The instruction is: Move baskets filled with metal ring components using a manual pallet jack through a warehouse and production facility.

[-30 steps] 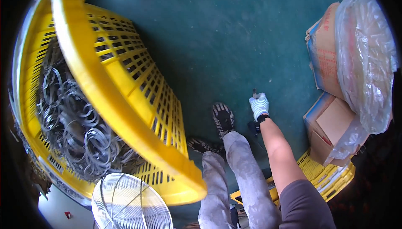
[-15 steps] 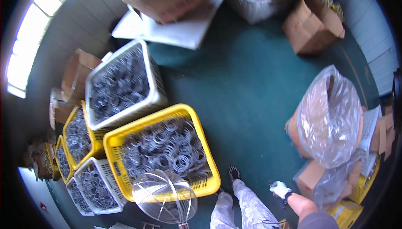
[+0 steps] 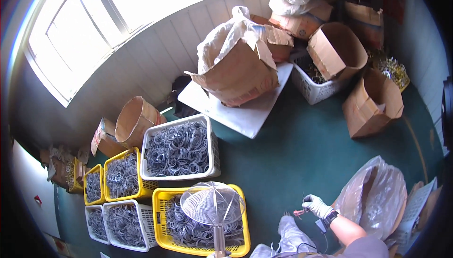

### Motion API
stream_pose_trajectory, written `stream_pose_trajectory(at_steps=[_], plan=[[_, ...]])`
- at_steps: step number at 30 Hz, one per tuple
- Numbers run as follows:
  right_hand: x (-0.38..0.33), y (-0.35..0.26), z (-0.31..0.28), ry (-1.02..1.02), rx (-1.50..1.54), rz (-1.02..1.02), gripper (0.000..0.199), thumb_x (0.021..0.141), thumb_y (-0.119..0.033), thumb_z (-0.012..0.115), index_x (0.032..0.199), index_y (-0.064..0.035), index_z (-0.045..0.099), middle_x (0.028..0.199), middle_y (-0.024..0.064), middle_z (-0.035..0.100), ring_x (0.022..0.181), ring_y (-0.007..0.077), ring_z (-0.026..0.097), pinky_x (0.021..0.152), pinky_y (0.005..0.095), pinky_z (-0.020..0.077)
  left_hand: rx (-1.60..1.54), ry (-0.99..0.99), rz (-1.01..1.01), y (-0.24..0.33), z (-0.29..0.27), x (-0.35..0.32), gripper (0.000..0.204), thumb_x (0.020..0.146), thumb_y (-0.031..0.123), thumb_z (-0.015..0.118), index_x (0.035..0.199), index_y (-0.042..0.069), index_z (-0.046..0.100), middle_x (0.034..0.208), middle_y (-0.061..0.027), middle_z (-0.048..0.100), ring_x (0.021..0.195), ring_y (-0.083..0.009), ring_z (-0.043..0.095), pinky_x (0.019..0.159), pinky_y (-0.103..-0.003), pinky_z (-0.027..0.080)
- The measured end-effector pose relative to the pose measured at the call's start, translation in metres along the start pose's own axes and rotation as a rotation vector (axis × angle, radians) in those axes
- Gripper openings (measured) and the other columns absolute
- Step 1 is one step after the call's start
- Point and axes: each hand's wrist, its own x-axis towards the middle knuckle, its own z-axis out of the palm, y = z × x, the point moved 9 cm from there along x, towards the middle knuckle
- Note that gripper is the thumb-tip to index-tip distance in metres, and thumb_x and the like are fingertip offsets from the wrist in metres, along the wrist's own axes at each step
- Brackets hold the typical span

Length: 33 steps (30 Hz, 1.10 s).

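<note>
A round wire-mesh strainer (image 3: 203,206) with a metal handle stands up over the yellow basket (image 3: 204,189), which is filled with grey metal rings (image 3: 188,227). My left hand (image 3: 218,255), in a white glove, barely shows at the lower edge, closed round the handle; most of it is out of the picture. To the right, above the floor, my right hand (image 3: 317,205) wears a white glove with a dark device strapped at the wrist. Its fingers are pinched on a small thin reddish piece (image 3: 298,212) whose kind I cannot make out.
White and yellow baskets of rings cluster at left, including a large white basket (image 3: 214,149). A bag-lined carton (image 3: 236,76) rests on a white board (image 3: 262,116). An open carton (image 3: 373,109) stands far right; a plastic-covered carton (image 3: 373,196) is near my right arm.
My view has tilted up, bringing the window and back wall in. The strainer has shifted right over the yellow basket. My right hand remains pinched, and the reddish piece now shows at its fingertips.
</note>
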Motion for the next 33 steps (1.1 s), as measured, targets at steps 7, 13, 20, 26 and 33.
stream_pose_trajectory(at_steps=[7,13,20,26,33], plan=[[0.048,-0.109,-0.007,0.03,0.04,-0.017,0.019,0.076,-0.002,0.064,0.091,-0.0022,0.05,0.072,0.0074,0.056,0.055,0.0146,0.055,0.05,0.0264,0.0458,-0.034,-0.057,0.138,0.128,0.039,0.063,0.023,0.077,0.012,0.064,0.099,0.004,0.059,0.078,0.0006,0.06,0.07,-0.0094,0.056,0.064,-0.022,0.044],[0.114,-0.162,-0.003,0.115,-0.057,-0.035,0.018,0.081,-0.004,0.058,0.096,-0.0028,0.048,0.083,0.0106,0.062,0.054,0.0129,0.056,0.049,0.0264,0.0481,-0.199,-0.062,0.21,0.239,0.014,0.224,0.021,0.083,0.014,0.063,0.098,0.001,0.057,0.078,-0.0023,0.058,0.067,-0.0133,0.058,0.065,-0.025,0.049],[0.136,-0.233,-0.03,0.349,0.044,-0.063,0.019,0.077,0.001,0.056,0.094,-0.0005,0.048,0.077,0.0116,0.061,0.05,0.012,0.054,0.04,0.0249,0.0442,-0.439,-0.095,0.115,0.362,0.006,0.426,0.01,0.083,0.011,0.06,0.085,0.004,0.053,0.069,-0.004,0.055,0.058,-0.0158,0.058,0.064,-0.03,0.055],[0.181,-0.27,-0.032,0.424,0.013,0.045,0.024,0.075,-0.001,0.056,0.097,-0.0026,0.046,0.078,0.0124,0.06,0.047,0.0147,0.053,0.038,0.0249,0.0421,-0.707,-0.124,0.126,0.438,0.019,0.566,0.013,0.083,0.012,0.063,0.086,0.004,0.053,0.069,-0.0054,0.054,0.056,-0.0184,0.056,0.06,-0.035,0.054],[0.274,-0.349,-0.001,0.358,-0.071,0.015,0.023,0.073,0.0,0.052,0.095,-0.0008,0.046,0.083,0.016,0.06,0.052,0.0157,0.056,0.044,0.0286,0.0471,-0.542,-0.04,0.231,0.504,0.032,0.681,0.019,0.077,0.015,0.07,0.086,0.004,0.057,0.07,-0.0056,0.057,0.058,-0.02,0.057,0.056,-0.032,0.051]])
